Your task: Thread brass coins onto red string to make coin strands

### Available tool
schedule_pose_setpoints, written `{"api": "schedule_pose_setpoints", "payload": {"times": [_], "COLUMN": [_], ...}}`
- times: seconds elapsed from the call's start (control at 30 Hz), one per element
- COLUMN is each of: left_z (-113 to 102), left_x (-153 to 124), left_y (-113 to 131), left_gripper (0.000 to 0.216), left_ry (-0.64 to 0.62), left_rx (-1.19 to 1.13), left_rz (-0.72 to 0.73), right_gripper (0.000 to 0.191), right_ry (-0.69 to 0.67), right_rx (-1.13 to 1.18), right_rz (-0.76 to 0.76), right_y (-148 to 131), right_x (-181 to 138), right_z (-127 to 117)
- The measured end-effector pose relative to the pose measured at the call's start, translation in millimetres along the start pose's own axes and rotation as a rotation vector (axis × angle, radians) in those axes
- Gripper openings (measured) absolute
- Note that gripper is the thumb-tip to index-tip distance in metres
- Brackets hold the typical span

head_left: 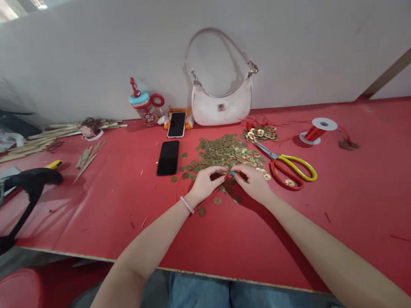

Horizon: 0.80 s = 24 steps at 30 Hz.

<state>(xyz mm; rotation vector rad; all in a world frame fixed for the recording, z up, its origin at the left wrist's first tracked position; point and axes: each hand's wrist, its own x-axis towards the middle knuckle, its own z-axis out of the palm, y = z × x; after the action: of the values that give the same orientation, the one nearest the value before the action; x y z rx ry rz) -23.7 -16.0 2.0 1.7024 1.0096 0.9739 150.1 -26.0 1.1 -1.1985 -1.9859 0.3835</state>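
Coins [226,153] heaped loose beside fingertip work
Left hand [206,184] and right hand [253,183] pinch red cord [229,175]; a slip could scatter the pile

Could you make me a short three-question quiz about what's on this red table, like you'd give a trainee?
1. True or false: the yellow-and-red-handled scissors lie to the right of the pile of brass holed coins.
2. What stands against the wall behind the coins? A) white leather handbag B) cardboard box C) metal lamp
3. Fill in: both hands, left hand and right hand, meet at the pile's near edge, pinching red ____.

Key: 1 true; 2 A; 3 string, seemingly.
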Motion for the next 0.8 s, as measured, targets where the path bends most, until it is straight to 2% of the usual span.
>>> {"api": "schedule_pose_setpoints", "payload": {"times": [0.43, 0.8], "left_z": [0.4, -1.6], "left_x": [0.1, 0.0], "left_y": [5.7, 6.8], "left_gripper": [0.014, 0.014], "left_ry": [0.068, 0.066], "left_rx": [0.011, 0.069], "left_rz": [0.009, 0.041], "right_gripper": [0.015, 0.014], "right_ry": [0.019, 0.013], "right_rx": [-0.009, -0.007], "right_rz": [-0.041, -0.053], "right_y": [1.1, 2.6], "right_x": [-0.9, -1.1], "right_z": [0.8, 1.6]}}
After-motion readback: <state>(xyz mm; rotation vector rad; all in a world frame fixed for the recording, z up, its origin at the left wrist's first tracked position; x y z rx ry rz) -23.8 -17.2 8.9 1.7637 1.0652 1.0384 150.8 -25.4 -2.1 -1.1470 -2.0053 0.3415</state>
